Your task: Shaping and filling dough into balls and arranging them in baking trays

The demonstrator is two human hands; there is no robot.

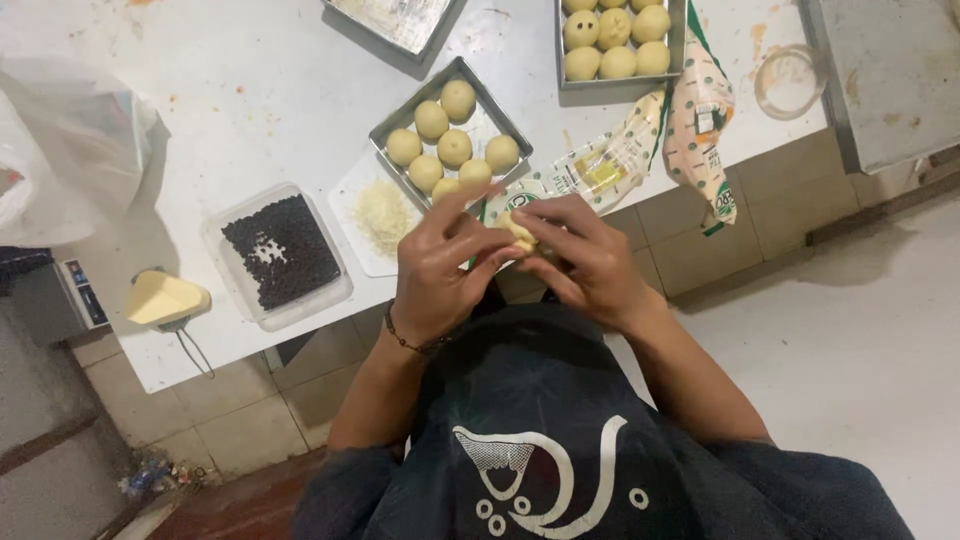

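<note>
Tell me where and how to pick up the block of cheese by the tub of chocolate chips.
Grip the cheese block across its long flat sides with the fingers, coming down from above. It lies flat on the white table near the front edge, its top bare; the wire tool under its near end leaves the sides free.

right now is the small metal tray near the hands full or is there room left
Room left: the small metal tray holds seven dough balls, with bare lining along its right side.

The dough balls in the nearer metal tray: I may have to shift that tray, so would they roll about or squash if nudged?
The dough balls look round and lie loose in the metal tray, so a jolt would probably roll them. They seem soft: both hands, left hand and right hand, pinch a similar dough piece into shape, so a push would likely dent them.
</note>
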